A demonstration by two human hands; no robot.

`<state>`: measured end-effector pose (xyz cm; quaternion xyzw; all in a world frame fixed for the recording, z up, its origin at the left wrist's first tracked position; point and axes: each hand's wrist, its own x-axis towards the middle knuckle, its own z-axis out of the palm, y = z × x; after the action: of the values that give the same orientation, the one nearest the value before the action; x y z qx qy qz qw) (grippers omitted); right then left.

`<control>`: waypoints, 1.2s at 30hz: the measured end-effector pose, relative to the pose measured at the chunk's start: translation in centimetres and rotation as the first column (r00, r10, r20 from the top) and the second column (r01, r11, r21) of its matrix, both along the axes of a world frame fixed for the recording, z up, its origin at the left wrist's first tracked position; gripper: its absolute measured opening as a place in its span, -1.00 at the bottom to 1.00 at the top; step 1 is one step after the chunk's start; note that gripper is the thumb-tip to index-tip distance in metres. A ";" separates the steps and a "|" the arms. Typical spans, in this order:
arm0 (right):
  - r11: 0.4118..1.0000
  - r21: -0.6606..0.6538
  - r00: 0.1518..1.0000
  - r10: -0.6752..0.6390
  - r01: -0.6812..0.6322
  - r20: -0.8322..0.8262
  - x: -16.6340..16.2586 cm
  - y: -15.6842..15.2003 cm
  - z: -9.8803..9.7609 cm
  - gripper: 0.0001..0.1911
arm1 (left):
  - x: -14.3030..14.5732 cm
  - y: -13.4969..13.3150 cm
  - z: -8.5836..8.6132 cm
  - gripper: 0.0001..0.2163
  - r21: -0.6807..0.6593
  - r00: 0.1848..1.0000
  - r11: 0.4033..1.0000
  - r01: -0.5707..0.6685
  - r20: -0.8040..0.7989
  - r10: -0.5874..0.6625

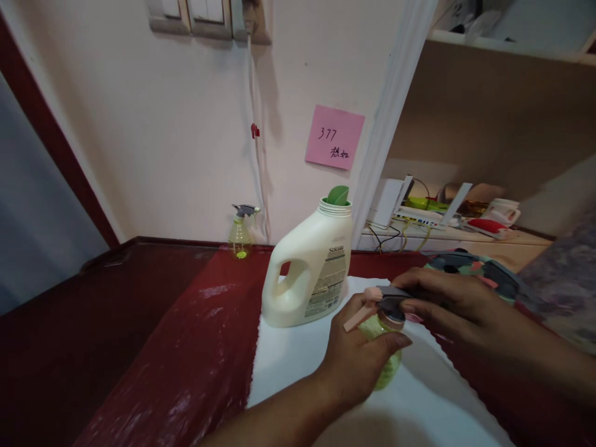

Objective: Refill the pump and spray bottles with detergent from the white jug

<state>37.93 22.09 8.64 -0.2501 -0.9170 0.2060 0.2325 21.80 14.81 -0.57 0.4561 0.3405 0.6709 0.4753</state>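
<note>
My left hand [358, 360] is wrapped around a small green spray bottle [388, 366] standing on a white cloth [288, 360]. My right hand [447, 301] is closed over the bottle's grey and pink trigger head [379, 305], fingers on top of it. A cream detergent jug [310, 267] with a handle and an open green spout stands just behind and left of my hands, on the cloth's far edge.
A second small yellow spray bottle [241, 233] stands by the wall at the back of the dark red counter [177, 347]. A pink sticky note [334, 136] hangs on the wall. Cluttered shelf with cables and boxes [437, 214] at right. A patterned object [479, 270] lies behind my right hand.
</note>
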 end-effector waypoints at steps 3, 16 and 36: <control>1.000 -0.005 0.999 -0.020 0.020 -0.045 0.2 -0.2 -0.3 -0.78 | 0.1 0.0 0.2 -0.68 -0.017 1.000 1.000 -0.012 0.014 0.012; 0.994 -0.102 0.998 -0.048 0.043 -0.043 -0.1 -0.3 0.8 -0.63 | 0.0 0.3 -0.1 -0.65 -0.003 0.997 0.999 -0.041 -0.062 0.041; 0.999 -0.028 0.994 -0.014 0.017 0.108 0.2 -0.6 0.7 -0.73 | 0.0 0.1 -0.5 -0.67 0.022 0.973 0.996 -0.084 -0.214 0.087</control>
<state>38.11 21.53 9.32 -0.2714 -0.9231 0.2037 0.1807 21.78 14.91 -1.06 0.5139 0.4050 0.6397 0.4032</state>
